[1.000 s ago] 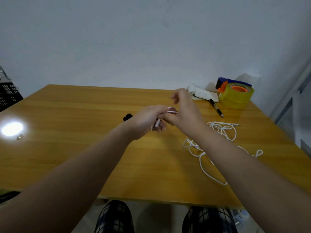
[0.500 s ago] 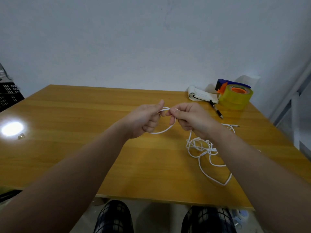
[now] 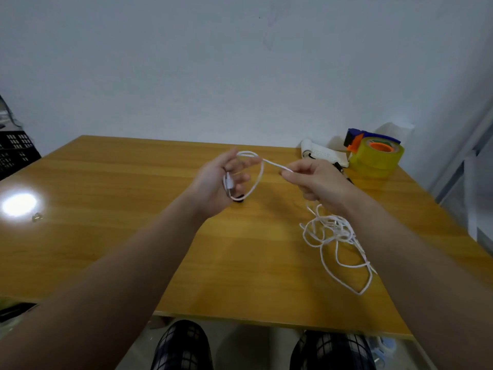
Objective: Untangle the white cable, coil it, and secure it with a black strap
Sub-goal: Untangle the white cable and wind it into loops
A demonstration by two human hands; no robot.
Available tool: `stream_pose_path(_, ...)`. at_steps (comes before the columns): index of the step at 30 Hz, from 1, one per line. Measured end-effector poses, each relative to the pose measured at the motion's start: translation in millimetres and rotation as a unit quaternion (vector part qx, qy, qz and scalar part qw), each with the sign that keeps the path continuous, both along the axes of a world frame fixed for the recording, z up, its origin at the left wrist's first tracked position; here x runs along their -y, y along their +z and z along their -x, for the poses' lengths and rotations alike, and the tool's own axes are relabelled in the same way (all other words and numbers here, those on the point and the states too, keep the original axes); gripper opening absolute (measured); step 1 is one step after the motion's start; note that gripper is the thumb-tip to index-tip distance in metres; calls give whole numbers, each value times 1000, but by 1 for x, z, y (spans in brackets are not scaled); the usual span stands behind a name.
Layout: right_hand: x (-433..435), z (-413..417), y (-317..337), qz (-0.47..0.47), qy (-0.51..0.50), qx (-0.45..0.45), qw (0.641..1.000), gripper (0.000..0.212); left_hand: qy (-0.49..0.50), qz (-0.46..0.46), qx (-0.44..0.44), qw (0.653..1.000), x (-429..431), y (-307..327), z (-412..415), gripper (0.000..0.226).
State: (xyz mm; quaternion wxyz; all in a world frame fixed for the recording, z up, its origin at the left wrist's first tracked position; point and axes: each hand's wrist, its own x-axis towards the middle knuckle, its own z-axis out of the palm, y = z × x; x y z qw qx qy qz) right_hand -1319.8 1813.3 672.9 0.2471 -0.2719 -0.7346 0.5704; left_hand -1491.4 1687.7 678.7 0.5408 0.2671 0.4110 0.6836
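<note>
A: What had changed over the last half second?

B: The hands had drawn apart. They had been pinching together at one spot; now the left hand (image 3: 217, 184) had opened out toward 10 o'clock of the table (image 3: 112, 236), and the right hand (image 3: 316, 182) had pulled off toward 2 o'clock, stretching a short run of cable (image 3: 274, 164) taut between them.

A: And the grips?

B: The left hand's fingers were loosely spread, with the plug end lying against the palm and one loop draped over the fingertips, hanging down to about the wrist. The right hand's thumb and forefinger were closed on the cable in a pinch.

A: Where was the rest of it?

B: In a loose snarl on the table at 4 o'clock, under the right forearm, trailing up into the right hand.

A: So how far along?

B: Early, I'd judge. One turn was formed and most of the cable was yet to be straightened and wound. A small dark thing (image 3: 238, 198) peeked out below the left hand, possibly the strap; I couldn't tell. Nothing was strapped.
</note>
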Motion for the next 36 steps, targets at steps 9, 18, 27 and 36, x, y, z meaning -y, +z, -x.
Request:
stream_pose_path(9, 0, -2, -13, -138, -74, 27, 987, 17, -10, -39, -4, 999, 10, -2, 0, 33)
stream_pose_path(18, 2, 21, -39, -273, -121, 187, 936, 7, -45, -84, 23, 995, 4, 6, -22, 40)
stream_pose_path(27, 31, 7, -45, -396, 207, 280, 849, 49, 113, -32, -171, 978, -18, -11, -3, 22)
stream_pose_path(36, 23, -16, -41, -479, 112, 264, 830, 28, 150, 52, -227, 961, -16, -27, 5, 19)
